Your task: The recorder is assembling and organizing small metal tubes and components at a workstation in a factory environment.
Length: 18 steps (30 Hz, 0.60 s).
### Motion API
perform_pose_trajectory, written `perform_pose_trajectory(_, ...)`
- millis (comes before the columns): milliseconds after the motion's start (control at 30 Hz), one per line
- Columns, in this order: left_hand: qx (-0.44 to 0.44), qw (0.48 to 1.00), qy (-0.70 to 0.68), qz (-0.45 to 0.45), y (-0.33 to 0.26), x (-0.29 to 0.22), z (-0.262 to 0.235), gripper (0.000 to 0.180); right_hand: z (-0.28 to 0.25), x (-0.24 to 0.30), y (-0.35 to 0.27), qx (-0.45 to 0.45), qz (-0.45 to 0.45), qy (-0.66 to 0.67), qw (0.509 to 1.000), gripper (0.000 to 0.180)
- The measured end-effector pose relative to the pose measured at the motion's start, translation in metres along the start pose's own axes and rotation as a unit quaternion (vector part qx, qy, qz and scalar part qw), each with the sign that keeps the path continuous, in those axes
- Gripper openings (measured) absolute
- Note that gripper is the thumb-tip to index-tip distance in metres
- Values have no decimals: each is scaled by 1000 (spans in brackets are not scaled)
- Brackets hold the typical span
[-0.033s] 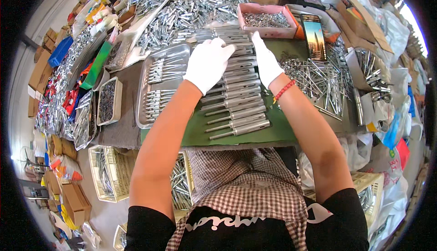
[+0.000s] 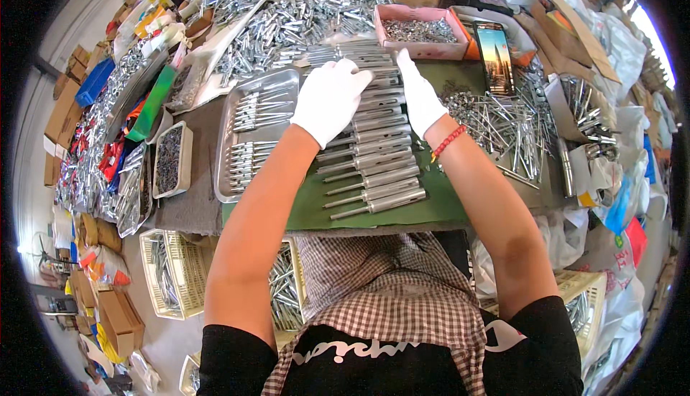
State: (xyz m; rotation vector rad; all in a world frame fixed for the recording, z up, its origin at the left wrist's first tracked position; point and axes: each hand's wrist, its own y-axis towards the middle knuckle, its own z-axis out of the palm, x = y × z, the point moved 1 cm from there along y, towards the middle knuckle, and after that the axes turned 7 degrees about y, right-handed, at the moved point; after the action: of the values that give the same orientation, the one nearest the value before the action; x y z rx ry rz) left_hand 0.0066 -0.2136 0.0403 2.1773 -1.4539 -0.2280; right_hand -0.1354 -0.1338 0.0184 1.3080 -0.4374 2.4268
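A row of silver metal tubes with thin rods (image 2: 383, 179) lies side by side on the green mat (image 2: 302, 213) in front of me. My left hand (image 2: 330, 100), in a white glove, bends its fingers down over the left side of the far part of the row. Its fingertips are partly hidden, so what they grip cannot be made out. At the right ends of the same tubes stands my right hand (image 2: 420, 94), also gloved, with fingers stretched out along them. A metal tray (image 2: 223, 173) holding smaller rod pieces sits left of the row.
A heap of metal tubes (image 2: 295, 26) covers the back. A pink box (image 2: 422, 52) of small parts and an upright phone (image 2: 494, 58) stand at the back right. Loose rods (image 2: 514, 137) lie right of my right hand. A small bin (image 2: 185, 169) of dark pieces is at left.
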Motion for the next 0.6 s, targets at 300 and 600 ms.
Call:
perform_pose_trajectory(300, -76, 996, -49, -26, 10, -11, 8, 16, -10, 2, 4, 7, 45, 29, 999, 67)
perform_pose_trajectory(600, -50, 996, 57, -47, -9, -9, -9, 15, -27, -27, 30, 43, -2, -140, 989, 69)
